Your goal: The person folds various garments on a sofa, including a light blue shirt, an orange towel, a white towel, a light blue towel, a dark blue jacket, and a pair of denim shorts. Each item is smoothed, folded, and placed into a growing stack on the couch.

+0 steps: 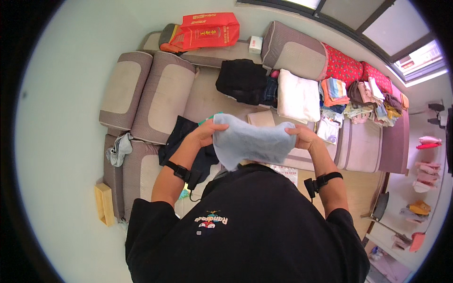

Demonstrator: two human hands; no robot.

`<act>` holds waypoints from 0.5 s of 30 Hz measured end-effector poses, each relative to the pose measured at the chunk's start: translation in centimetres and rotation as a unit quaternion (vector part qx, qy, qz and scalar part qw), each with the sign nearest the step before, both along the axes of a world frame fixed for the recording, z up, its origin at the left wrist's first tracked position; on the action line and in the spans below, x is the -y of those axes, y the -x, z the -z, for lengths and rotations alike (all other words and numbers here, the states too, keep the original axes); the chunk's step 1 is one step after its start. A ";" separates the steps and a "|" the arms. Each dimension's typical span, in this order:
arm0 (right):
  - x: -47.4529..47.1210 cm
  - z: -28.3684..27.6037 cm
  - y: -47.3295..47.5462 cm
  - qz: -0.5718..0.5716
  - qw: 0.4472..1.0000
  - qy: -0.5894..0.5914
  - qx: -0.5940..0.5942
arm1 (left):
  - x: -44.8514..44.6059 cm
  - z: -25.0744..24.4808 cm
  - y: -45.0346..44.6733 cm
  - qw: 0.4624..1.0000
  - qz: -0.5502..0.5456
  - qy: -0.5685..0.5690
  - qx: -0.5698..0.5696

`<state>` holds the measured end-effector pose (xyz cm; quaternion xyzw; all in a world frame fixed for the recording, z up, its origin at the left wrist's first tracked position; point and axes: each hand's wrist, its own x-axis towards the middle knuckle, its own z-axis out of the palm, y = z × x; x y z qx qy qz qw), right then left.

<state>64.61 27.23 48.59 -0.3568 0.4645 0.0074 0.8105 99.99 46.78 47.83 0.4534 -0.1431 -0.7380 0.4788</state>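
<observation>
A light blue cloth hangs between my two hands in front of my chest, sagging a little in the middle. My left hand grips its upper left corner, thumb on top. The upper right corner is pinched in my right hand. Beyond the cloth, on the sofa, lie a beige folded cloth, a pile of black clothing and a thick white folded towel or blanket. Dark navy clothing is spread beside and partly behind my left forearm.
Several stacks of folded clothes line the sofa's right part. A red bag and a tissue pack sit along its back. Crumpled grey cloth lies on the left armrest, near a wooden box. Clothes hang on the right.
</observation>
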 end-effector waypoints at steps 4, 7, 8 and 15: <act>3.1 -2.2 -0.6 0.112 0.985 -0.037 0.128 | 1.0 -4.0 -1.5 0.998 -0.039 0.036 -0.019; 4.6 -3.7 -1.4 0.173 0.950 -0.035 0.256 | 2.4 -6.8 -1.9 0.991 -0.083 0.105 -0.029; 4.3 -3.6 -1.9 0.151 0.977 0.028 0.148 | 3.0 -7.2 -2.0 0.988 -0.097 0.110 -0.040; 0.9 -0.8 -4.4 0.113 0.962 0.204 0.141 | 4.1 -7.7 -3.8 0.980 -0.130 0.049 0.143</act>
